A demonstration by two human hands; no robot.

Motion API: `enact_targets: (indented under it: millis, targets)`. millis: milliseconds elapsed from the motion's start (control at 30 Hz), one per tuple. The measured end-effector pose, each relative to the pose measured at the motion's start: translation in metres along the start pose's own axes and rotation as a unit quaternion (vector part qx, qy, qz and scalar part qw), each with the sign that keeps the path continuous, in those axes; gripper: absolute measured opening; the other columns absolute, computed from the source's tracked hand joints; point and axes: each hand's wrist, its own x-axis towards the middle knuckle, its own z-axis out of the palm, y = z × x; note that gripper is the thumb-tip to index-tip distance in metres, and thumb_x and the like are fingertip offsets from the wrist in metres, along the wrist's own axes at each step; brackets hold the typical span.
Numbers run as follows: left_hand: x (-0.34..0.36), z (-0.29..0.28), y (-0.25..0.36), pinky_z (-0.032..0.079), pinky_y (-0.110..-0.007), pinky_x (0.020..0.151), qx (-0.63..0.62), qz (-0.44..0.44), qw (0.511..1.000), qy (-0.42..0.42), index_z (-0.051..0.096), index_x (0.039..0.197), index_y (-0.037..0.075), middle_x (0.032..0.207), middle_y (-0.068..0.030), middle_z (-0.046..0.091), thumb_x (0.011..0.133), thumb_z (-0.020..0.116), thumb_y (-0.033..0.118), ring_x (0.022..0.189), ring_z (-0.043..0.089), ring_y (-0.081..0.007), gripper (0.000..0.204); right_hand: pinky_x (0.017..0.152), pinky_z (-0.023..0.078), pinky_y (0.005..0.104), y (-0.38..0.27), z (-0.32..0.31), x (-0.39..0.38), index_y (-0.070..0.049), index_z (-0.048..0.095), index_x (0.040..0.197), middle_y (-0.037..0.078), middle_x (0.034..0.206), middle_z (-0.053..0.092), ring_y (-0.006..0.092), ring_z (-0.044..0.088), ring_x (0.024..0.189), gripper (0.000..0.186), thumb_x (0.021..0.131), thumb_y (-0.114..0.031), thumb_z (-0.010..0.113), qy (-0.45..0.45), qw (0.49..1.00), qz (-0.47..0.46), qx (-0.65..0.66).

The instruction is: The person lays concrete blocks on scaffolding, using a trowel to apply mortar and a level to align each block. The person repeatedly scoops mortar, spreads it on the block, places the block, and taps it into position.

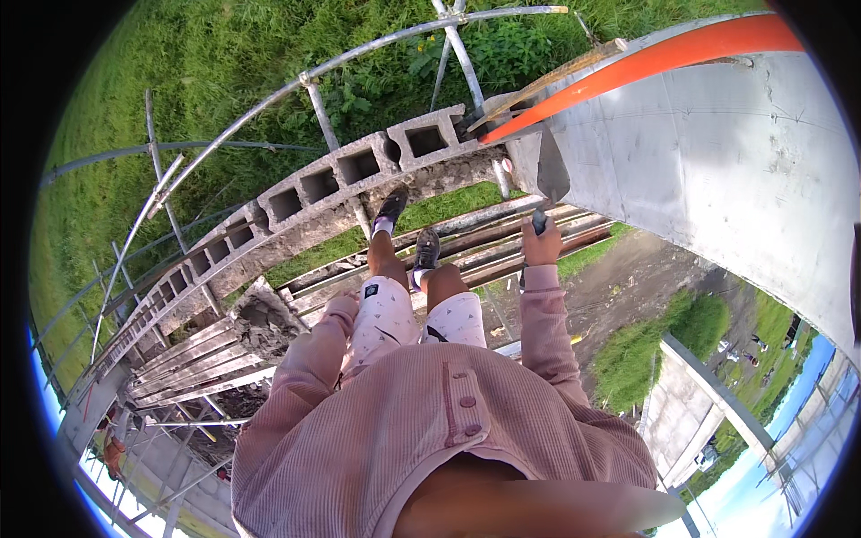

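My right hand (541,242) is closed round the handle of a trowel (553,172). The trowel's pointed grey blade reaches away from me, close to the smooth concrete wall (682,143). Beyond my feet runs a curved-looking row of hollow concrete blocks (369,143), their cores open on top. A long orange straight-edged bar (646,73) leans over the wall with its lower end by the last block, beside a wooden strip (560,79). My left hand (343,303) hangs next to my left thigh; its fingers are hardly visible. A heap of mortar (265,318) lies on the planks to my left.
I stand on scaffold planks (475,240), with gaps showing ground below. Metal scaffold pipes (269,94) rise beyond the block row, over grass. Another person (115,448) in orange is at the far lower left. More concrete walls (686,408) stand at the lower right.
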Motion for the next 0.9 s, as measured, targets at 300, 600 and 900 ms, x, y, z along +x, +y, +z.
enact_targets:
  millis: [300, 600, 900]
  targets:
    - [0.001, -0.06, 0.042, 0.051, -0.035, 0.078, -0.325, 0.014, 0.946, -0.01, 0.068, 0.115, 0.015, 0.094, -0.0029, 0.072, 0.098, 0.063, 0.03, 0.084, 0.066, -0.0186, 0.023, 0.068, 0.052, 0.0488, -0.047, -0.081, -0.128, -0.004, 0.061, 0.114, 0.02, 0.081, 0.069, 0.0442, 0.067, 0.074, 0.036, 0.088, -0.027, 0.07, -0.262, 0.964, 0.024, 0.037]
    - [-0.002, -0.056, -0.005, 0.054, -0.041, 0.086, -0.315, -0.167, 0.931, -0.08, 0.062, 0.134, 0.015, 0.112, -0.0087, 0.074, 0.1, 0.056, 0.034, 0.09, 0.07, -0.0264, 0.039, 0.073, 0.054, 0.0542, -0.306, 0.029, -0.043, -0.006, 0.054, 0.13, 0.025, 0.094, 0.071, 0.0483, 0.068, 0.087, 0.043, 0.093, -0.024, 0.066, -0.308, 0.926, -0.216, 0.02]
    - [-0.023, 0.029, -0.088, 0.054, -0.041, 0.09, -0.196, 0.013, 0.975, -0.106, 0.063, 0.13, 0.011, 0.107, -0.0096, 0.075, 0.103, 0.054, 0.037, 0.101, 0.068, -0.0281, 0.038, 0.106, 0.05, 0.0498, -0.4, 0.236, 0.311, -0.021, 0.058, 0.143, 0.012, 0.139, 0.063, 0.0371, 0.058, 0.129, 0.046, 0.101, -0.039, 0.056, -0.296, 0.657, -0.238, -0.652]
